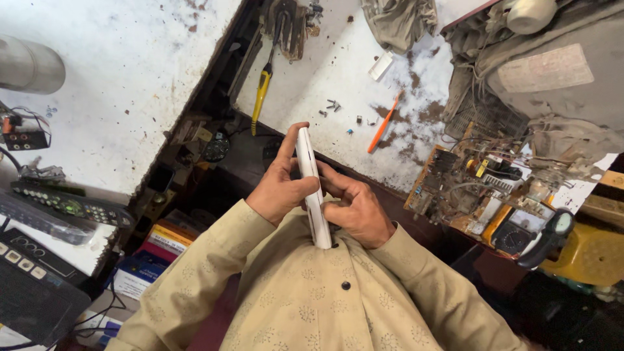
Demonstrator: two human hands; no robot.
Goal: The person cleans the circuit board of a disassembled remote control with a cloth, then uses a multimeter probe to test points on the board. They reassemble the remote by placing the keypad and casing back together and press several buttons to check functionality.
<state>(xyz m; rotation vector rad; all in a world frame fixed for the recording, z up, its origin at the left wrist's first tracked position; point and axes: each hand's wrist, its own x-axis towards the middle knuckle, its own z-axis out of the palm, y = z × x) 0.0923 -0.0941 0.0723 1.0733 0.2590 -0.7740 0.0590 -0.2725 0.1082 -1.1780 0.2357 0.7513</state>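
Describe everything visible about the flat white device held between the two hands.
The flat white device is a long, thin slab, seen edge-on, that looks like smooth plastic. It stands nearly upright, its lower end against the person's beige shirt. The left hand clasps its left side, thumb running up the edge; the right hand grips the right side, fingers curled against it. No buttons or markings can be made out.

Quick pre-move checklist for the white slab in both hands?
1. Left hand grip on the long flat white plastic casing: ok, fingers wrap its edge.
2. Right hand supporting the other side: ok.
3. Casing's lower end braced against the beige shirt: ok.
4. Casing seam open or closed: cannot tell, seen edge-on.
5. Yellow-handled screwdriver and orange-handled screwdriver lying on the white bench: ok.
6. Loose screws gathered: not ok, scattered.
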